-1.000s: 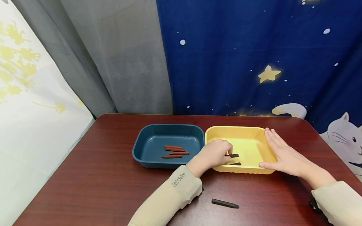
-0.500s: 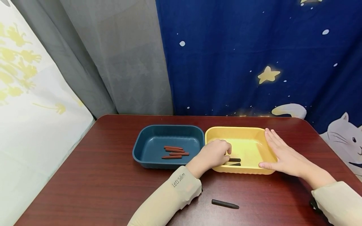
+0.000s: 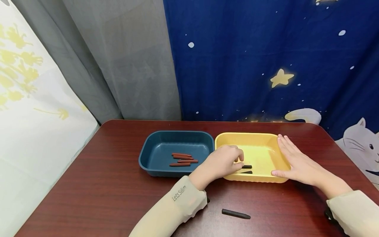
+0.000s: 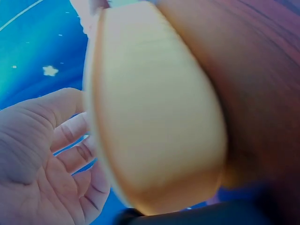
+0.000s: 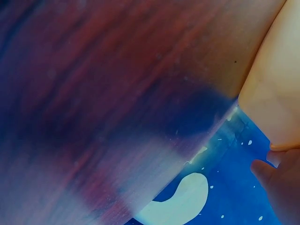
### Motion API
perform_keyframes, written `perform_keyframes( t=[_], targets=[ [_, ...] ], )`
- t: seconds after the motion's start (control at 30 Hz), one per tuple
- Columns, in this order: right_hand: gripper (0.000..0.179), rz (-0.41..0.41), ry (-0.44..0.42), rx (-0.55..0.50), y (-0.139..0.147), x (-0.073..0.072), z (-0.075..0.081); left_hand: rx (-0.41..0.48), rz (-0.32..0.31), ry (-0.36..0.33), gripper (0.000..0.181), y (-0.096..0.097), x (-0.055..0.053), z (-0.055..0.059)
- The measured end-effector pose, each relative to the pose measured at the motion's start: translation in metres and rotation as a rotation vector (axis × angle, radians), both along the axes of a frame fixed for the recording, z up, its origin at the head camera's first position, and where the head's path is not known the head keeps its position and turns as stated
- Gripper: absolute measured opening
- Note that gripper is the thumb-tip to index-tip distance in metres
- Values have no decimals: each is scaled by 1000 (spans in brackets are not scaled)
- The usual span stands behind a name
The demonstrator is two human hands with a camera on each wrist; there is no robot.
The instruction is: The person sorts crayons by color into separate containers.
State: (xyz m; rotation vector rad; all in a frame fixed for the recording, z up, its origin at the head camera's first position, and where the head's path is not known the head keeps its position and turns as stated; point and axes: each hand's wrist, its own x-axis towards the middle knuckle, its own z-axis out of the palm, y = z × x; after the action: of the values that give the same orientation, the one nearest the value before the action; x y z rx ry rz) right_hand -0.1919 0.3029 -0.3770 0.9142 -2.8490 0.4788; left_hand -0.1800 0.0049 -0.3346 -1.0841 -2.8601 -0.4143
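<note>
My left hand [image 3: 224, 160] hangs over the left end of a yellow tray [image 3: 251, 178], its fingers bent and its thumb apart from them, with nothing seen between. Just beside its fingertips two black crayons [image 3: 247, 167] lie in the tray, partly hidden by the hand and the near wall. In the left wrist view the loosely curved left hand [image 4: 51, 159] is over the tray's rim. My right hand [image 3: 300, 164], fingers straight, rests against the tray's right wall. A third black crayon [image 3: 236, 214] lies on the table in front.
A dark blue tray [image 3: 177, 173] stands left of the yellow one, almost touching it. Several reddish-brown crayons [image 3: 183, 161] lie inside. Both trays stand on a dark red wooden table [image 3: 112, 184], with curtains [image 3: 237, 65] behind its far edge.
A black crayon held in my left hand's fingers a second ago now lies on the tray's floor. The left forearm has shifted slightly left. My right hand stays put.
</note>
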Motion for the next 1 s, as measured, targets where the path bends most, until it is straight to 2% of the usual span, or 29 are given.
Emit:
perform_keyframes(
  t=[0.23, 0.43, 0.5, 0.8, 1.0],
  targets=[
    [114, -11, -22, -6, 1, 1, -2, 7, -91, 83, 14, -4, 15, 13],
    [115, 4, 3, -2, 1, 0, -2, 17, -141, 63, 8, -10, 24, 17],
    [115, 9, 10, -3, 1, 0, -2, 10, -153, 44, 9, -13, 28, 17],
    [115, 23, 25, 0, 0, -1, -2, -24, -224, 42, 11, -21, 39, 7],
    [115, 15, 19, 0, 1, -1, -1, -74, -292, -7, 12, -21, 44, 5]
  ],
)
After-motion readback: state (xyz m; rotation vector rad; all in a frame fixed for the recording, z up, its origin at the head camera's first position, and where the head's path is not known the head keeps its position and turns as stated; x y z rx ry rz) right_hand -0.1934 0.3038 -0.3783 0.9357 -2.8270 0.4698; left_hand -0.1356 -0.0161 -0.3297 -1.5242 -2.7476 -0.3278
